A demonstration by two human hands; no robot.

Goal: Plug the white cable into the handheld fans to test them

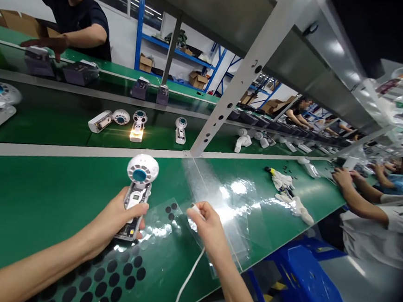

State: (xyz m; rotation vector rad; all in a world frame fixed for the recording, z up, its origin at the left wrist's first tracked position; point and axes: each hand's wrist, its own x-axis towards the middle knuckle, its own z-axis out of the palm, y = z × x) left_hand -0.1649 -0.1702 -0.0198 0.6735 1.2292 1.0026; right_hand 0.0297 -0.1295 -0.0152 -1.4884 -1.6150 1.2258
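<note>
My left hand (122, 210) is wrapped around the lower body of a white round-headed handheld device (142, 169). Its head has a blue-green centre, and the uncovered body shows electronic parts. To the right, my right hand (208, 223) pinches the end of a white cable (190, 276), which trails down toward the table's front edge. The cable end is apart from the device and partly covered by my fingers. Beneath my hands lies a clear sheet of black round stickers (101, 288), with a few more dots farther up it.
Similar white devices stand on the conveyor (66, 133) behind the table edge, one with a lit body (137, 132). White gloves (293, 200) and a clear plastic sheet (233, 190) lie to the right. A metal post (233, 79) rises ahead; co-workers sit right and across. A blue stool (311, 285) stands below.
</note>
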